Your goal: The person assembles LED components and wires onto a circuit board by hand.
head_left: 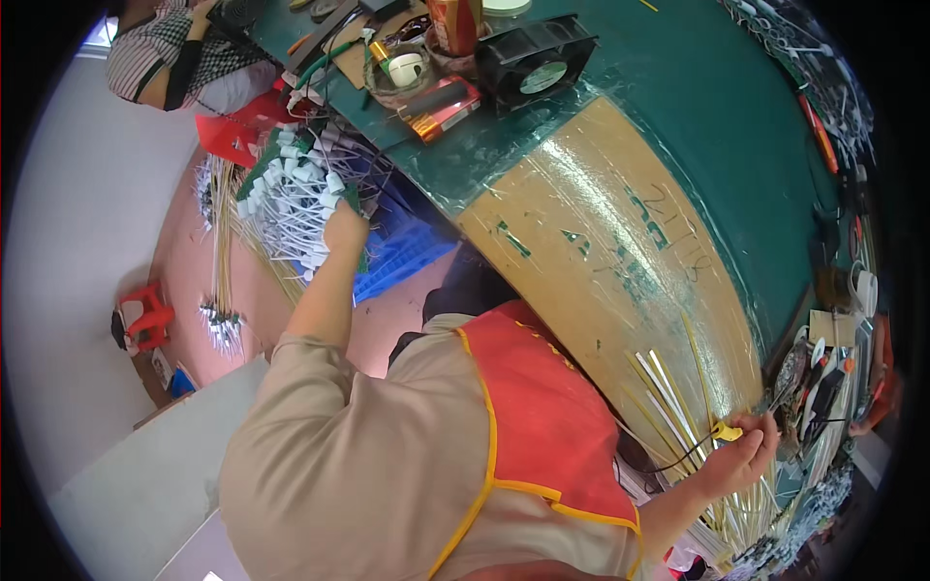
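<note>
At the upper left of the frame, a blue plastic crate [412,235] stands beside a heap of white-headed thin wires [291,194]; whether the heap lies in it or over its edge cannot be told. The left hand [346,229] reaches into the heap, its fingertips hidden among the heads, so their grip cannot be told. At the lower right, the right hand [748,453] has its fingers closed on a small yellow piece [726,432], above yellow and white sticks [662,389]. At the upper middle, a round dish [372,81] holds a white round object [407,68]; a red can [455,24] stands near it.
</note>
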### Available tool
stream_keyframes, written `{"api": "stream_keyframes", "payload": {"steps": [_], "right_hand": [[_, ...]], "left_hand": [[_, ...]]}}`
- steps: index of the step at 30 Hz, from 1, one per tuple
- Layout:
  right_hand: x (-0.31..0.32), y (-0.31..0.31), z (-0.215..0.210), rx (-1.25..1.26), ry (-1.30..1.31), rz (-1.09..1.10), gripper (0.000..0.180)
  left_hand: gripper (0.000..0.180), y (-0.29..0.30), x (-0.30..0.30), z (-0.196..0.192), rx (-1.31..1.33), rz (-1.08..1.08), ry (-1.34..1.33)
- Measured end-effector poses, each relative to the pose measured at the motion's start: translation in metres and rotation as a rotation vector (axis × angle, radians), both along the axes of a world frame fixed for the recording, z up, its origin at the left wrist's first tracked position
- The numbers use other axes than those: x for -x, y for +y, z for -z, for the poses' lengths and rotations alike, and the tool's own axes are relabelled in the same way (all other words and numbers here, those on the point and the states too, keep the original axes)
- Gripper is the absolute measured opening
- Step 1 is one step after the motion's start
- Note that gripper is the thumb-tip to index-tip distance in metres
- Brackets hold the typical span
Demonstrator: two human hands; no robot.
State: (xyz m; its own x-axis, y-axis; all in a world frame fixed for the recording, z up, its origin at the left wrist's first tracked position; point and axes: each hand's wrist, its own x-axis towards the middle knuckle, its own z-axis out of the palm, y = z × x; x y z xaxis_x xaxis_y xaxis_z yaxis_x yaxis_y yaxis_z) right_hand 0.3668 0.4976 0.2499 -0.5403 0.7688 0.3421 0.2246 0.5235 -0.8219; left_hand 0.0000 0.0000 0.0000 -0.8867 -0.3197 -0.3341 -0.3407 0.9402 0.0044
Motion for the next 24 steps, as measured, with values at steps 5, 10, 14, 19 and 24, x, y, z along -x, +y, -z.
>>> {"api": "stream_keyframes", "payload": {"steps": [5, 10, 14, 19, 24], "right_hand": [[-0.024, 0.005, 0.011, 0.008, 0.054, -0.057, 0.043], [-0.037, -0.022, 0.035, 0.21, 0.133, 0.03, 0.034], [-0.042, -0.026, 0.035, 0.253, 0.163, -0.029, 0.027], [-0.043, -0.029, 0.038, 0.395, 0.158, -0.03, 0.027], [-0.028, -0.019, 0.041, 0.12, -0.168, -0.069, 0.033]], "left_hand": [[0.046, 0.037, -0.011, -0.004, -0.055, -0.065, 0.033], [0.048, 0.012, -0.009, 0.034, -0.113, -0.071, 0.234], [0.038, -0.032, -0.006, 0.041, -0.277, -0.098, 0.235], [0.013, -0.059, 0.01, -0.03, -1.208, -0.356, -0.079], [0.026, -0.164, 0.023, -0.085, -1.614, -0.42, 0.037]]}}
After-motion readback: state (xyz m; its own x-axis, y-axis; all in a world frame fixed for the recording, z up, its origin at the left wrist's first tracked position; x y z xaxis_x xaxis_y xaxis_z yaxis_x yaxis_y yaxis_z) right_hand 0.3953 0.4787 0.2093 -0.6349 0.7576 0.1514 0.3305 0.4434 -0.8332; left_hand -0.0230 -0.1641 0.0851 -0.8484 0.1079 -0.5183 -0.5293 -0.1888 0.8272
